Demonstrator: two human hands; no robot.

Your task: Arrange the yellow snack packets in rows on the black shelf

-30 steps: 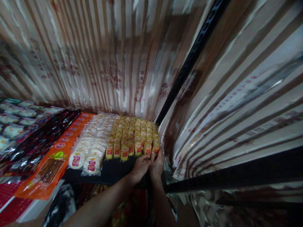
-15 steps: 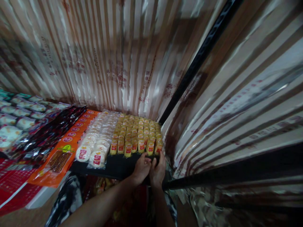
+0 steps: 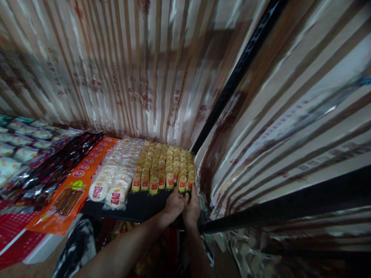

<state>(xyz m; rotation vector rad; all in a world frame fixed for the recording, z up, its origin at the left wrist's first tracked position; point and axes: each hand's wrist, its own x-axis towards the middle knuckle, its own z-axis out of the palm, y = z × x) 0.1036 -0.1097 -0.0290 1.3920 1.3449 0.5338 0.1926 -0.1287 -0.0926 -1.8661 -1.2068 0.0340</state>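
Note:
Rows of small yellow snack packets (image 3: pixel 165 164) with red labels stand on a black shelf (image 3: pixel 139 208). My two hands meet at the right end of the front row. My left hand (image 3: pixel 174 204) is curled, its fingertips pinched on the front yellow packet (image 3: pixel 182 184). Beside it, my right hand (image 3: pixel 192 206) has its fingers stretched up against the last packet at the row's right end. Both forearms reach in from the bottom of the view.
Left of the yellow packets lie clear bags of round white cakes (image 3: pixel 114 179), then orange packets (image 3: pixel 75 189), dark wrappers (image 3: pixel 55 166) and green-white packets (image 3: pixel 17 143). Striped shiny sheeting (image 3: pixel 139 69) covers the back and right side. A black upright post (image 3: pixel 232 81) stands at the corner.
The view has shifted a little. My hands stay together at the right end of the front row, with the fingers moved slightly closer onto the packets.

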